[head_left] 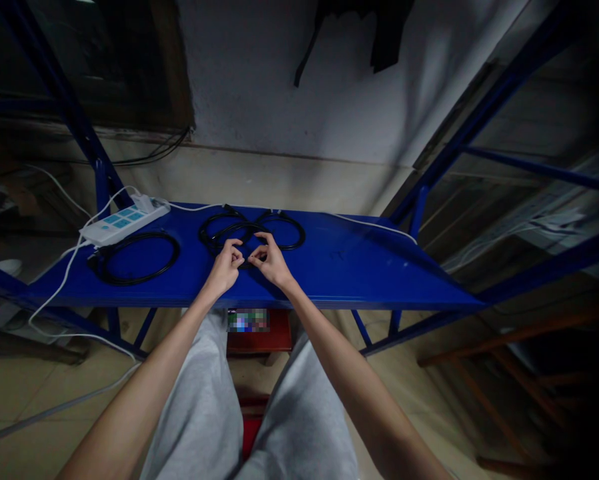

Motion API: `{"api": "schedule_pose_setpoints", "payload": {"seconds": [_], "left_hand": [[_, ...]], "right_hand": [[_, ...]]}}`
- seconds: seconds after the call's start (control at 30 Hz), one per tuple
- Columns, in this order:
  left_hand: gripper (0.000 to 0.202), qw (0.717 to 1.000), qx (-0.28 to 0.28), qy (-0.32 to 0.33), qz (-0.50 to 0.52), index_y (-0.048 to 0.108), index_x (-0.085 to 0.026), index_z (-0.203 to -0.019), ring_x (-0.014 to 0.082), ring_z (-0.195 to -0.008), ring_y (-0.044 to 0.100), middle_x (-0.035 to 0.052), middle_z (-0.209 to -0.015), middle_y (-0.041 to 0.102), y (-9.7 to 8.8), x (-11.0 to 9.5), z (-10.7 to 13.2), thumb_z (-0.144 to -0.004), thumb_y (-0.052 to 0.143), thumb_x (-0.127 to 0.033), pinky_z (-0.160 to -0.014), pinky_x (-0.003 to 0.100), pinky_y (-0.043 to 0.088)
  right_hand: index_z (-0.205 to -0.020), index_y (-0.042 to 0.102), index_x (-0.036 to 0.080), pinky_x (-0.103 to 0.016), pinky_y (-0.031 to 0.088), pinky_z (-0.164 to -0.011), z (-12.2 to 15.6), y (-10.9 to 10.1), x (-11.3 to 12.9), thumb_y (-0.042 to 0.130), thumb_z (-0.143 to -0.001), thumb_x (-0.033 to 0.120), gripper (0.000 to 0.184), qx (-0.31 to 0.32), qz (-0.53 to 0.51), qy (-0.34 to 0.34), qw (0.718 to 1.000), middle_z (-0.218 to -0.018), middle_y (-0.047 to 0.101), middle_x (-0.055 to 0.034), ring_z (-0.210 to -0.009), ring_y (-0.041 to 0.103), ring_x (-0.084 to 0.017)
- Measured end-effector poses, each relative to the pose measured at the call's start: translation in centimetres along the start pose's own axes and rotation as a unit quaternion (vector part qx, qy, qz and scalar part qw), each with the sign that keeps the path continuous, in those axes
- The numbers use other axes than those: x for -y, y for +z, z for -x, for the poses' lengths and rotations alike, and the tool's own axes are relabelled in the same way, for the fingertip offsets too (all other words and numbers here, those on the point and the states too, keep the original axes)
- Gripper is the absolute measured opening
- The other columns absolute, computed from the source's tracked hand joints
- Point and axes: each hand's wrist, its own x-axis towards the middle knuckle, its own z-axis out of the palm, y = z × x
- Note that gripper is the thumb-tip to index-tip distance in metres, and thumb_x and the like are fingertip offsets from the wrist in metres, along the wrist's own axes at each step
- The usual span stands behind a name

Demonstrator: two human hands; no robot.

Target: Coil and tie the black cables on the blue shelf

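My left hand (226, 265) and my right hand (271, 263) face each other just above the front part of a blue table (359, 267). On each, thumb and forefinger are pinched together. Something small and dark seems to lie between the fingertips, too small to name. Right behind the hands lie coiled black cables (284, 245), their loops overlapping, with connector ends toward the back edge. Another coiled black cable (142, 280) rests apart from them on the left of the table.
A white power strip (114, 230) with blue sockets and a plugged-in white cord sits at the table's left end. A thin white cable (369, 229) runs along the back edge. Blue frame posts (419, 213) rise at both sides. Under the table is a red stool (259, 341).
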Motion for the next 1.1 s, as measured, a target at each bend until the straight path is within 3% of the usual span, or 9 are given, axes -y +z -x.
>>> {"api": "schedule_pose_setpoints", "payload": {"seconds": [0.27,0.43,0.83,1.1], "left_hand": [[0.042,0.999,-0.033,0.001,-0.038,0.047,-0.02,-0.119,0.0154,-0.075,0.056,-0.003,-0.078,0.053,0.1,0.1,-0.2,-0.081,0.05,-0.003,-0.076,0.028,0.042],[0.037,0.998,-0.024,-0.001,-0.065,0.049,-0.02,-0.114,0.0171,-0.075,0.057,-0.0021,-0.076,0.055,0.1,-0.2,-0.3,-0.082,0.05,-0.002,-0.076,0.03,0.042],[0.042,0.998,-0.032,-0.031,0.038,0.046,-0.022,-0.118,0.0152,-0.071,0.063,-0.0052,-0.072,0.063,0.2,-0.2,-0.6,-0.081,0.062,-0.012,-0.073,0.027,0.043],[0.038,0.993,-0.066,-0.039,0.09,0.054,-0.019,-0.106,0.0165,-0.068,0.067,-0.0021,-0.071,0.068,-0.3,-0.5,-0.5,-0.075,0.074,-0.024,-0.071,0.027,0.045]], "right_hand": [[-0.131,0.041,0.023,-0.031,0.046,-0.069,-0.1,0.0,0.4,0.073,-0.078,0.032,0.062,0.015,-0.014,-0.035,0.999,-0.073,0.059,0.0056,-0.067,0.061,-0.016],[-0.128,0.044,0.023,-0.028,0.042,-0.063,-0.2,-0.1,0.8,0.075,-0.077,0.031,0.06,0.017,-0.032,-0.041,0.998,-0.071,0.058,0.0054,-0.064,0.058,-0.016],[-0.113,0.058,0.021,-0.029,0.042,-0.066,0.0,0.0,1.8,0.078,-0.079,0.039,0.043,0.032,-0.007,-0.041,0.999,-0.075,0.066,0.0011,-0.066,0.059,-0.016],[-0.11,0.061,0.021,-0.029,0.046,-0.065,-0.2,-0.2,0.9,0.081,-0.075,0.042,0.046,0.027,-0.018,0.0,0.999,-0.077,0.069,-0.0003,-0.067,0.063,-0.017]]}}
